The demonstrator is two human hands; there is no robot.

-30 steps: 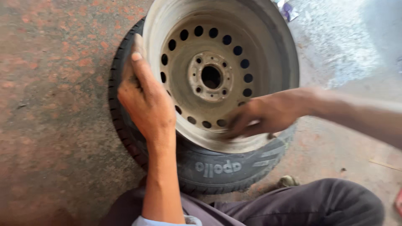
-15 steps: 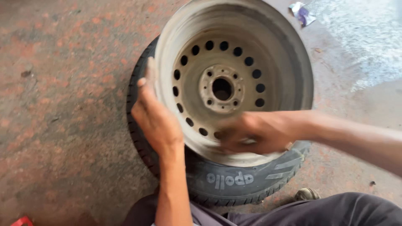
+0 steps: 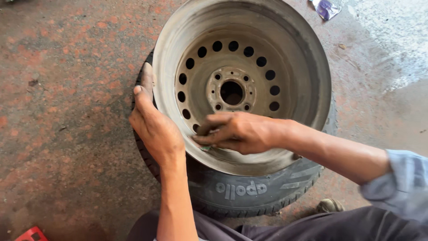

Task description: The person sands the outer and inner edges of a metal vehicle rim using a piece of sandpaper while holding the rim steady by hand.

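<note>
- Rough reddish-brown concrete floor (image 3: pixel 67 134) fills the head view; a paler grey, wet-looking patch (image 3: pixel 392 40) sits at the top right.
- Left hand (image 3: pixel 154 125): open and flat, fingers together and stretched up along the left edge of the rim, palm against its outer lip. It grips nothing.
- Right hand (image 3: pixel 238 132): fingers curled and pressed onto the inner wall of the rim, low left. A small greenish scrap (image 3: pixel 205 147) peeks out under the fingertips; can't tell what it is.
- Dull grey steel wheel rim (image 3: pixel 243 85): lies dish-up on the tyre, round holes ringing a bolt-hole hub with a centre bore. Nothing loose shows inside it.
- Worn black rubber tyre (image 3: pixel 249 192): flat on the floor under the rim, its sidewall showing at the near side and its tread at the left.
- Around: crumpled purple-white wrapper (image 3: pixel 326 7) at the top, well apart from the rim; a red object's corner (image 3: pixel 30 234) at bottom left; dark trouser legs (image 3: pixel 312 227) along the bottom, a shoe tip (image 3: pixel 330 205) just beside the tyre; grey-blue sleeve (image 3: pixel 403 183) on the right forearm.
</note>
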